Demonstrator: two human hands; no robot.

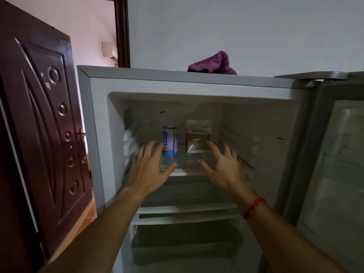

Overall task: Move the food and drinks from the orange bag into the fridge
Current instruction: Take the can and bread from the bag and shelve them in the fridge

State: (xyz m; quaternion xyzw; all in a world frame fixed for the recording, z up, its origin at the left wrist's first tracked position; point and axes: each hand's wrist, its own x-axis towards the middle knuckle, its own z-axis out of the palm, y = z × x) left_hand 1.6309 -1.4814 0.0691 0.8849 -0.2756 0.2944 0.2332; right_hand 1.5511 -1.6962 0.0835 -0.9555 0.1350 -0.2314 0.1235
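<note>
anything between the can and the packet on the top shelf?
Nothing. In the head view, the stretch of shelf between the can and the packet is bare.

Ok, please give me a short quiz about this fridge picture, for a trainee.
1. True or false: the can stands left of the packet on the top shelf.
2. What lies on top of the fridge? A) a purple cloth B) a white box C) a bottle
3. Fill in: the left hand and the right hand hold ____.
Key: 1 true; 2 A; 3 nothing.
</note>
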